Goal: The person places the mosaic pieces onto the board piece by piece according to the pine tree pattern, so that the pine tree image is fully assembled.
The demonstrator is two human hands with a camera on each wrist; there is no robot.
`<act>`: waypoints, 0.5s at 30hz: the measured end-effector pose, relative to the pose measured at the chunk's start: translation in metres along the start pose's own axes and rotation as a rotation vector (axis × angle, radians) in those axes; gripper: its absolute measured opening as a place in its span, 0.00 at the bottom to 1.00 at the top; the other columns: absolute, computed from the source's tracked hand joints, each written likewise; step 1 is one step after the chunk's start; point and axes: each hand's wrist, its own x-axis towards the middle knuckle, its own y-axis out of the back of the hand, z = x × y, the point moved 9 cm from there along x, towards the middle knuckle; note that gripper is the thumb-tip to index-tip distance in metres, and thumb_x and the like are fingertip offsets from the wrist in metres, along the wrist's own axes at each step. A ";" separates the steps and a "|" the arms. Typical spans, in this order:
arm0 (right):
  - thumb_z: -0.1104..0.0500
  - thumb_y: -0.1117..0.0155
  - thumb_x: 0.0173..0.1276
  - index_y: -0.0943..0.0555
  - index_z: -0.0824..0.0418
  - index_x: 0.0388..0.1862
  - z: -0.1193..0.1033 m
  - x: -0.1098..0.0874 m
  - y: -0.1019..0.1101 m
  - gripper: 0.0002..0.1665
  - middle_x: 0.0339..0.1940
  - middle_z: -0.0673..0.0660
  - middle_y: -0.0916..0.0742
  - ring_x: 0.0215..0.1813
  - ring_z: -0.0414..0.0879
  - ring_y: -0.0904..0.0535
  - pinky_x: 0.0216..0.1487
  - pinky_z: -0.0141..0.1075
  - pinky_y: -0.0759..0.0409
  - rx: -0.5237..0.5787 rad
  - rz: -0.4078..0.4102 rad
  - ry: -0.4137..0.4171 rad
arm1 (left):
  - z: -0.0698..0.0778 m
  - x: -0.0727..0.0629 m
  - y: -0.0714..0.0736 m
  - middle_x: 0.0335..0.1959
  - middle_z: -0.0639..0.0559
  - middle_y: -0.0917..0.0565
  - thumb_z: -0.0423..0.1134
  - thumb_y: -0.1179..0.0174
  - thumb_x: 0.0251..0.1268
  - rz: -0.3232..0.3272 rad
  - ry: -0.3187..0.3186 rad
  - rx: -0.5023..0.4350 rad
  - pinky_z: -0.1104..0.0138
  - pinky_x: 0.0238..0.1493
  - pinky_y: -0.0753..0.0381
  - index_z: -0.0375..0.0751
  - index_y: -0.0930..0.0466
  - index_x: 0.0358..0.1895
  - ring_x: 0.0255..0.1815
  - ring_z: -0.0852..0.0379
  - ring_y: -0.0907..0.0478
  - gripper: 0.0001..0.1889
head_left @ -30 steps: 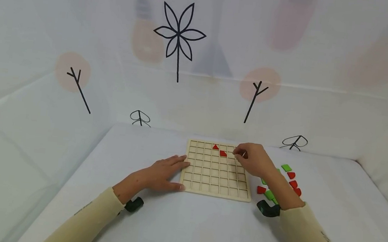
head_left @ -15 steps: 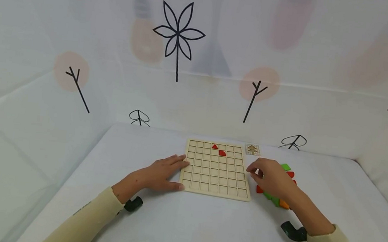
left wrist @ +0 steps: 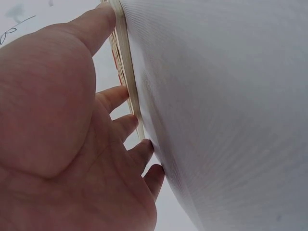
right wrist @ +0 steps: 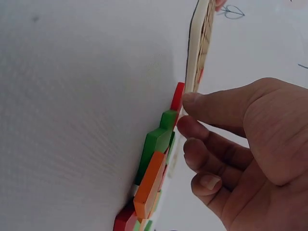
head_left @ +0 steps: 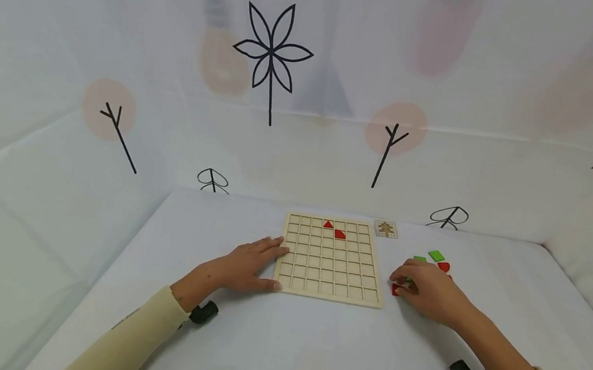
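My left hand [head_left: 246,266] lies with extended fingers against the left edge of a pale wooden grid board [head_left: 315,268]. The thumb and fingertips touch that edge in the left wrist view. A red triangle [head_left: 328,224] and a red piece with one rounded corner [head_left: 340,234] sit in the board's far cells. To the board's right, my right hand [head_left: 433,290] hovers over loose pieces, fingers bent. Its thumb is beside a red piece [right wrist: 177,97], with a gap between thumb and index finger; contact is hard to tell. The hand partly hides the pile.
Behind the right hand lie a green piece [head_left: 436,255] and a red piece [head_left: 444,266]. The right wrist view shows green [right wrist: 155,147] and orange [right wrist: 150,183] blocks, some overlapping. A small card with a tree pattern [head_left: 386,229] lies off the board's far right corner.
My right hand has moved from the board's far right corner back and rightward to the loose pieces, uncovering the pattern card. The left hand and the two red pieces on the board stay put.
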 end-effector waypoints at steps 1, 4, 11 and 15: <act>0.68 0.21 0.61 0.08 0.56 0.43 0.000 0.000 0.000 0.13 0.37 0.42 0.14 0.38 0.36 0.21 0.39 0.32 0.18 0.005 -0.003 0.004 | 0.000 0.000 0.000 0.89 0.51 0.52 0.63 0.40 0.77 0.000 0.001 0.001 0.40 0.81 0.44 0.53 0.46 0.87 0.88 0.41 0.54 0.44; 0.68 0.20 0.62 0.08 0.55 0.44 0.000 -0.001 -0.001 0.13 0.38 0.42 0.14 0.39 0.35 0.20 0.40 0.32 0.17 0.014 -0.018 0.008 | 0.000 0.000 0.000 0.89 0.51 0.52 0.64 0.40 0.77 0.001 0.000 0.004 0.40 0.81 0.44 0.54 0.46 0.87 0.88 0.41 0.54 0.44; 0.68 0.20 0.62 0.08 0.55 0.46 0.000 -0.001 -0.005 0.15 0.39 0.42 0.16 0.41 0.37 0.19 0.43 0.33 0.16 0.020 -0.070 0.006 | -0.002 0.001 -0.001 0.89 0.51 0.51 0.64 0.41 0.77 0.006 -0.007 0.014 0.40 0.81 0.44 0.54 0.46 0.87 0.88 0.41 0.54 0.44; 0.67 0.20 0.63 0.09 0.54 0.47 0.001 -0.001 -0.008 0.15 0.39 0.41 0.16 0.41 0.37 0.20 0.44 0.34 0.15 0.010 -0.086 -0.007 | -0.002 0.001 -0.001 0.89 0.51 0.51 0.64 0.41 0.77 0.008 -0.008 0.018 0.40 0.81 0.43 0.54 0.46 0.87 0.88 0.41 0.54 0.43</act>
